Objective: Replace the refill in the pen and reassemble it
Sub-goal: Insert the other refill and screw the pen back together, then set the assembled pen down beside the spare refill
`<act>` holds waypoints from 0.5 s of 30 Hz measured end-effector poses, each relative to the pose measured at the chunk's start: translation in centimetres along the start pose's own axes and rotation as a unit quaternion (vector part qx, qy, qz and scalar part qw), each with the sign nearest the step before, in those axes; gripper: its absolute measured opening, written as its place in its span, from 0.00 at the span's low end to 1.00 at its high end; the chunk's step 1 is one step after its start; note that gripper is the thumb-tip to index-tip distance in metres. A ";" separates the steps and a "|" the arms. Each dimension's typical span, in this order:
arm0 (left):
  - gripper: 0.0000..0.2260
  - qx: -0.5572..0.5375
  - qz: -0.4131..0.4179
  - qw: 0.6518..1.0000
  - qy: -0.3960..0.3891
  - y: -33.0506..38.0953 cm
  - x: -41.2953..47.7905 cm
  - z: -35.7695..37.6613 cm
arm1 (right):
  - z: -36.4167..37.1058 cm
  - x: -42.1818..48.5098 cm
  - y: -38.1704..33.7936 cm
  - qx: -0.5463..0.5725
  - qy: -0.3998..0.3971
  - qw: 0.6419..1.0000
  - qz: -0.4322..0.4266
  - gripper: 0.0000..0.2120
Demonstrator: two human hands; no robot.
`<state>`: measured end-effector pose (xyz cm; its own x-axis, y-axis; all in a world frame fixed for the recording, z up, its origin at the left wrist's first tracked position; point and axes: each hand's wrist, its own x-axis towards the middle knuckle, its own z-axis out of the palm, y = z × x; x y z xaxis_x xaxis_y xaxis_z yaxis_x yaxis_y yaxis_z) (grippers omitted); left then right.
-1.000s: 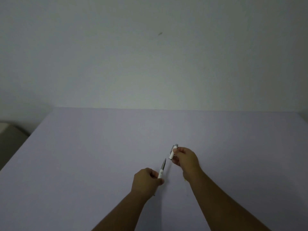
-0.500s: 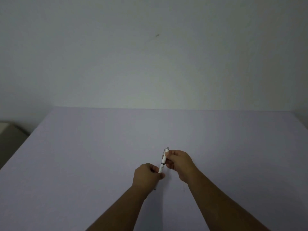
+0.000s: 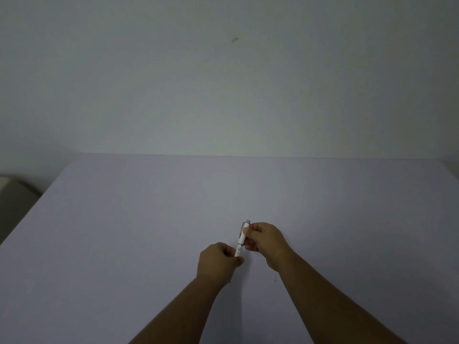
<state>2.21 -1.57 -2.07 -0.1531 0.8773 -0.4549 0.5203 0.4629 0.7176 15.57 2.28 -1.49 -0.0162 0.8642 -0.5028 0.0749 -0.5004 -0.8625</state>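
A white pen [image 3: 241,240] with a grey clip and grey top stands nearly upright above the table, held between both hands. My left hand [image 3: 218,260] grips its lower end, which is hidden in the fingers. My right hand [image 3: 264,238] pinches the upper half, the cap part, between thumb and fingers. The two pen parts sit joined in one line, with a thin dark ring where they meet. The refill is not visible.
The pale lilac table [image 3: 149,232] runs to a plain grey wall [image 3: 223,83] at the back. A beige object [image 3: 12,194] stands off the table's left edge. Both forearms enter from the bottom of the view.
One second ago the cap part in my right hand was apart from the lower part with its dark tip in my left. The two have come together into one pen.
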 end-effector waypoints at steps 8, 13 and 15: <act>0.07 -0.014 -0.043 0.999 0.008 -1.7 1.3 1.2 | -0.8 1.1 2.6 -0.275 0.124 0.953 -0.023 0.12; 0.08 -0.012 -0.050 0.999 0.014 -2.6 1.9 2.3 | -2.4 0.7 4.6 -0.367 0.184 0.911 0.018 0.09; 0.08 0.008 -0.045 0.999 0.019 -2.7 2.1 2.7 | -2.5 0.6 5.2 -0.363 0.182 0.913 0.036 0.11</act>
<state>2.79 -1.38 -6.41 -0.2319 0.8368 -0.4959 0.5160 0.5380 0.6666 18.41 0.35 -6.12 0.3379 0.8565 -0.3902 0.7059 -0.5048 -0.4968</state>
